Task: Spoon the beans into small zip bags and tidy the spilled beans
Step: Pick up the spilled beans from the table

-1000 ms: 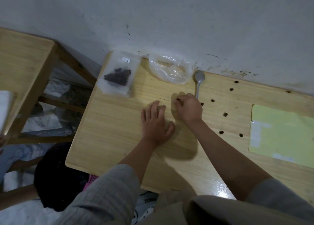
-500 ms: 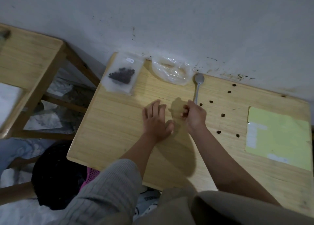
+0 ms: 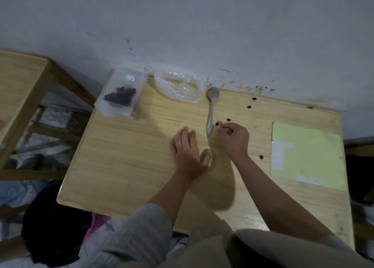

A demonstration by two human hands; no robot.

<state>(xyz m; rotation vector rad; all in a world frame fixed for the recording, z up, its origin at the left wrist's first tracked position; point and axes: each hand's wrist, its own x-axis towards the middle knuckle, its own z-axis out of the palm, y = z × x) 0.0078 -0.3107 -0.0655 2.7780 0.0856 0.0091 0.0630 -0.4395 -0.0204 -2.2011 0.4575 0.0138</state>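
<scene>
A light wooden table [image 3: 125, 166] stands against a grey-white wall [image 3: 202, 20] in a dim room.

The wall behind the table is plain and stained, with dark specks and small marks just above the table's far edge. The table top is pale wood with a straight grain, and its near edge has a small glare of light. To the left of the table stands a second piece of wooden furniture [image 3: 22, 81] in the same pale wood, with slanted struts under its top. Under it and beside the table's left edge, the floor is covered with crumpled light and dark things that I cannot identify.
</scene>
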